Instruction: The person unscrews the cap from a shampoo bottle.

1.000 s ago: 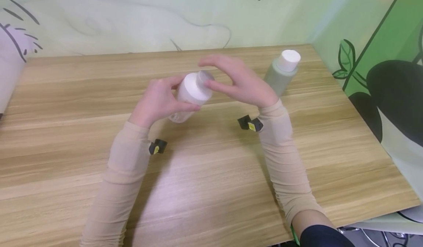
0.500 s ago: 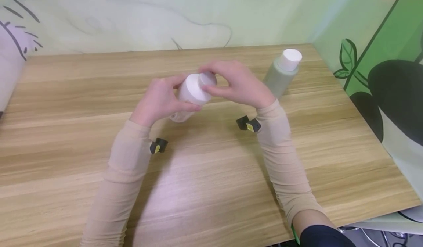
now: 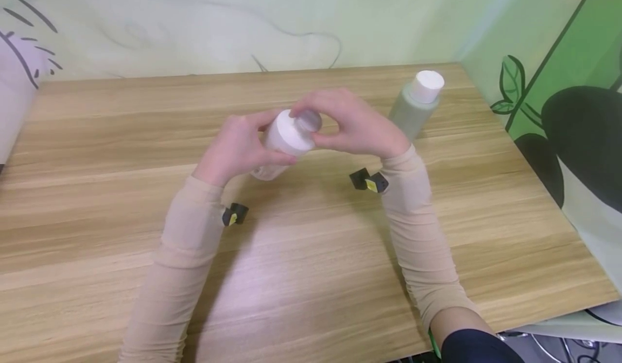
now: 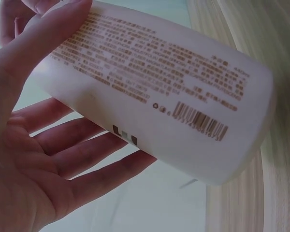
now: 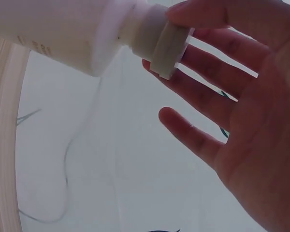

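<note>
A white bottle [image 3: 288, 136] leans in the grip of my left hand [image 3: 238, 147], its cap end tipped to the right. In the left wrist view, the bottle [image 4: 159, 92] shows brown print and a barcode, with the thumb across one side and the fingers along the other. My right hand [image 3: 352, 122] pinches the cap [image 3: 309, 121] between thumb and fingers. Up close in the right wrist view, the thumb rests on the cap [image 5: 168, 50], which sits at the bottle's neck; the little finger stands free.
A pale green bottle [image 3: 413, 112] with a white cap stands behind my right wrist at the table's back right. The wooden table [image 3: 301, 276] ends at a painted wall [image 3: 194, 28]. Small black devices [image 3: 368, 180] are worn on both wrists.
My right fingers have come down around the cap from a more spread pose, and the hand has shifted slightly. My left hand keeps the bottle in nearly the same place.
</note>
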`<state>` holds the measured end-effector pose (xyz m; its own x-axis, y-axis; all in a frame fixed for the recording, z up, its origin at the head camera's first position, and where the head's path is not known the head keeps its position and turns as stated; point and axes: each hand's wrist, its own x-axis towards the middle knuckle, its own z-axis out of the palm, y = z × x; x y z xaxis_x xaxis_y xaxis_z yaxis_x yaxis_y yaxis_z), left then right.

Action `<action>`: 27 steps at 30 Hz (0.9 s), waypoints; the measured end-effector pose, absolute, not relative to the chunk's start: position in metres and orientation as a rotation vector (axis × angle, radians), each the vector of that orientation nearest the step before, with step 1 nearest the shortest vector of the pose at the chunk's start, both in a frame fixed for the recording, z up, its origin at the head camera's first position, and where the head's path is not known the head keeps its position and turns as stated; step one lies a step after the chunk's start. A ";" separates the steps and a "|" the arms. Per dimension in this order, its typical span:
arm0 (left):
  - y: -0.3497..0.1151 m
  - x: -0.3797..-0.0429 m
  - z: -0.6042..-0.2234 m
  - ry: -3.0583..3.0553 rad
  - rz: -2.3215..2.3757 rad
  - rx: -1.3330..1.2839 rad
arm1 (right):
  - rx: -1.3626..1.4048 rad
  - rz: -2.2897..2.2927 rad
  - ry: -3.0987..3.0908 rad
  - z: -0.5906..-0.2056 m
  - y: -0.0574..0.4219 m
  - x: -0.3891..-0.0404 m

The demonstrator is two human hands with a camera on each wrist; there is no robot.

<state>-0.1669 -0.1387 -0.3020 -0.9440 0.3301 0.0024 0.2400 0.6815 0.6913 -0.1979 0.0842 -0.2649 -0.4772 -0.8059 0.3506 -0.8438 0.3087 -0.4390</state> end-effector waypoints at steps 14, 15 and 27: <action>-0.152 -0.164 -0.298 2.753 1.255 0.403 | 1.280 1.132 -2.473 -0.267 0.098 -0.204; -0.155 -0.164 -0.297 2.750 1.279 0.386 | 1.249 1.138 -2.484 -0.267 0.097 -0.206; -0.200 -0.155 -0.280 2.772 1.332 0.093 | 1.135 1.282 -2.574 -0.288 0.077 -0.220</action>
